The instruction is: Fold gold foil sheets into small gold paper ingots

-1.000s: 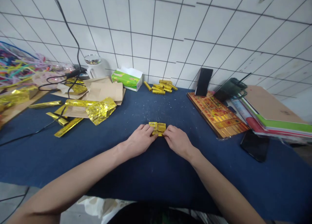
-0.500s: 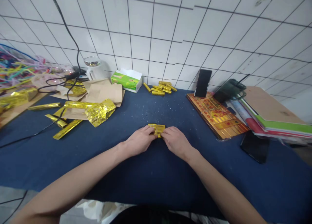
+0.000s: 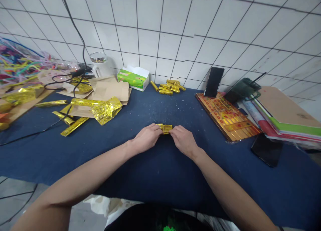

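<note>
A small piece of shiny gold foil paper (image 3: 167,128) lies on the dark blue cloth at the middle of the table, between my hands. My left hand (image 3: 148,137) has its fingers closed on the left part of the foil and hides some of it. At the right edge, the pinched fingers of my right hand (image 3: 184,141) grip the same piece. Farther back, near the wall, rests a small pile of gold foil rolls (image 3: 170,87).
On the left are gold foil sheets (image 3: 106,110), brown paper (image 3: 110,87) and a black cable (image 3: 84,47). A green tissue pack (image 3: 134,78) and white mug (image 3: 100,68) stand behind. To the right are a propped phone (image 3: 213,82), orange-gold paper stack (image 3: 229,119) and folders (image 3: 288,107).
The foil piece looks flatter, with less of it showing below the fingers. My right hand has shifted slightly outward along its right edge. The whole view has tilted a little.
</note>
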Demonstrator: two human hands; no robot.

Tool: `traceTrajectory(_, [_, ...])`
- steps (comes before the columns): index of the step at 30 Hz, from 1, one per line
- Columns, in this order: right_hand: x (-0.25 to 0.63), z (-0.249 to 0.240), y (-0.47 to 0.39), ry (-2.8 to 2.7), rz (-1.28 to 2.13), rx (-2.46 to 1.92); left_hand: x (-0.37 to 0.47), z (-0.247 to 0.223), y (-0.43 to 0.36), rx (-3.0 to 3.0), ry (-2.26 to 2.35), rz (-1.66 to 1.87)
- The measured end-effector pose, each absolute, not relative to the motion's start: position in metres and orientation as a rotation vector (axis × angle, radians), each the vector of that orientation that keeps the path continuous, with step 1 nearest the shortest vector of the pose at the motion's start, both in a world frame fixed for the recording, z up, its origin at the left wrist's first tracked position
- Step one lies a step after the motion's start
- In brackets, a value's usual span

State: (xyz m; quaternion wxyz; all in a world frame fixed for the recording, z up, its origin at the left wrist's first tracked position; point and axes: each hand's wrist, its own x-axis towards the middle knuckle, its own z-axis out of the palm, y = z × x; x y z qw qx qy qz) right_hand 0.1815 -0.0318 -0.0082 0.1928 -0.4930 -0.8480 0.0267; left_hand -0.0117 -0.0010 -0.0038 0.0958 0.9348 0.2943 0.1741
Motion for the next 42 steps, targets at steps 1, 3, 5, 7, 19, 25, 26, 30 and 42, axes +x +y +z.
traceTrajectory(1, [0.182, -0.008, -0.032, -2.360, 0.116, -1.390, -0.012, -0.004, 0.000, 2.746, 0.888, 0.529])
traceTrajectory(3, [0.184, -0.007, -0.032, -2.339, 0.211, -1.391, -0.011, -0.005, 0.001, 2.684, 0.914, 0.561])
traceTrajectory(5, [0.186, -0.005, -0.031, -2.358, 0.282, -1.374, -0.011, -0.006, 0.002, 2.620, 0.951, 0.587])
traceTrajectory(7, [0.186, -0.004, -0.031, -2.383, 0.306, -1.350, -0.011, -0.007, 0.002, 2.578, 0.983, 0.596])
traceTrajectory(19, [0.186, -0.001, -0.022, -2.099, 0.558, -1.479, -0.009, -0.007, 0.001, 2.381, 1.035, 0.608])
traceTrajectory(25, [0.180, 0.002, -0.017, -2.140, 0.539, -1.536, -0.007, -0.006, 0.008, 2.210, 1.090, 0.607])
traceTrajectory(26, [0.180, 0.001, -0.016, -2.140, 0.535, -1.555, -0.007, -0.006, 0.009, 2.194, 1.104, 0.621])
traceTrajectory(30, [0.180, -0.001, -0.011, -2.102, 0.545, -1.664, -0.005, -0.006, 0.014, 2.157, 1.181, 0.631])
traceTrajectory(42, [0.175, -0.003, -0.009, -2.160, 0.490, -1.752, -0.003, -0.006, 0.014, 2.182, 1.270, 0.635])
